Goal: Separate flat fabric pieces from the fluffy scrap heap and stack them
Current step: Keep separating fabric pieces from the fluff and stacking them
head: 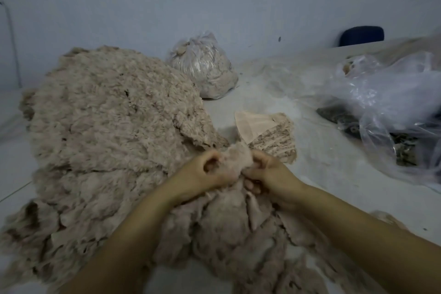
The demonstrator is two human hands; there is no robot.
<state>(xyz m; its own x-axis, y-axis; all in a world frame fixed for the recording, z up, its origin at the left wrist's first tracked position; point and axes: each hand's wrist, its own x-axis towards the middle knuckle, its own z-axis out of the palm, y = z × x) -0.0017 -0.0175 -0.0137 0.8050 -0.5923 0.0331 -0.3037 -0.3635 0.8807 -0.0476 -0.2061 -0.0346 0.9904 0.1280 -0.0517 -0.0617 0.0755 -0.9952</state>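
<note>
Item: tuft of scrap, beige, fluffy, being held up at frame centre, just above the near edge of the fluffy scrap heap. Left hand is clenching round the tuft's 9 o'clock side, fingers curled in; right hand is pinching its 3 o'clock side, thumb and fingers closed on the material. Whether a flat piece is inside the tuft: can't tell, blurred. Heap is spreading from 9 to 6 o'clock of the hands, w/ looser strips trailing under both forearms. Stack of flat fabric pieces is lying at 1 o'clock of the hands, near but apart from them, top piece showing a smooth peach backing, pile side showing below it. Step in hand, judged: pulling fluff away from one piece, i.e. separating, not yet stacking. Next move, judged: calls for opposed pull by both hands, then carrying the freed piece toward 1 o'clock and laying it flat on the stack, edges approx. aligned. Surrounds: table, pale; tied plastic bag of scrap at 12 o'clock; loose clear plastic bags w/ dark contents at 3 o'clock; dark chair back at 2 o'clock, by the wall.
</note>
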